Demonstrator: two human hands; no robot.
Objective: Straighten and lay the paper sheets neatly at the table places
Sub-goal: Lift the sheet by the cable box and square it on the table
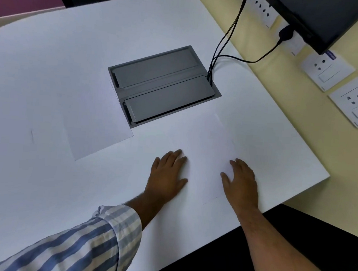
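Both hands lay flat, palms down, on the white table (52, 75), near its front edge. The left hand (167, 174) rested with its fingers extended and held loosely together, pointing away from the person and slightly rightward; its thumb was spread toward the right. The left forearm entered from the lower left, wearing a striped sleeve (96, 241) rolled back above the wrist. The right hand (242, 181) rested in a mirrored pose: fingers extended forward and angled slightly leftward, thumb spread to the left. The right forearm was bare up to a striped cuff at the lower right corner. Neither hand was closed around anything; both were spread open and pressing downward.

A paper sheet (208, 149) lay flat on the table under and between the hands. Its outline was very faint against the white surface; a far right corner and a short stretch of its near edge were just discernible. How far the palms overlapped the sheet could not be determined.

A second paper sheet (96, 130) lay flat to the left, well apart from the hands, with one corner touching the grey cable box (162, 86) recessed in the table centre. Black cables (226, 39) ran from the box's right end up toward wall sockets (327, 67) and a dark monitor (319, 16).
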